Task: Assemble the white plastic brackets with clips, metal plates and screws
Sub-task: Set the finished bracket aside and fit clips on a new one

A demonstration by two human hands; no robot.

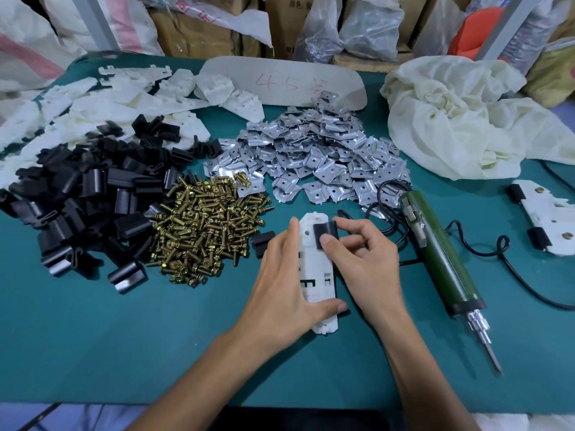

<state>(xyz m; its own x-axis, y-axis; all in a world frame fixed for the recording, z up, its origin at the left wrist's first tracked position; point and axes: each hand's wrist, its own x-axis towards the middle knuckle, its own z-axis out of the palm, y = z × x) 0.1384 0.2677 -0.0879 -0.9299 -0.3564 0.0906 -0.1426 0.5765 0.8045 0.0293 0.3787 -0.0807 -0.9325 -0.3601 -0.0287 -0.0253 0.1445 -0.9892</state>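
Head view: the white bracket [317, 272] lies flat on the desk [124, 337], near its front middle. The left hand [280, 287] holds it, fingers [294, 234] along its left edge and thumb hooked over the lower end. The right hand [367, 262] pinches 1 black clip [322, 231] narrowly between thumb and forefinger at the bracket's upper right edge. I cannot tell how far the clip is seated.

The likeliest fault is a skewed push: a tilted clip may jam or spring off, and the bracket could slide on the desk. A spare clip [263, 242] lies just beside the left hand and the screw pile [202, 234] is near, so a slip could scatter them. The electric screwdriver [441, 256] has a cord [503, 244] that runs close by the right hand and could snag it.
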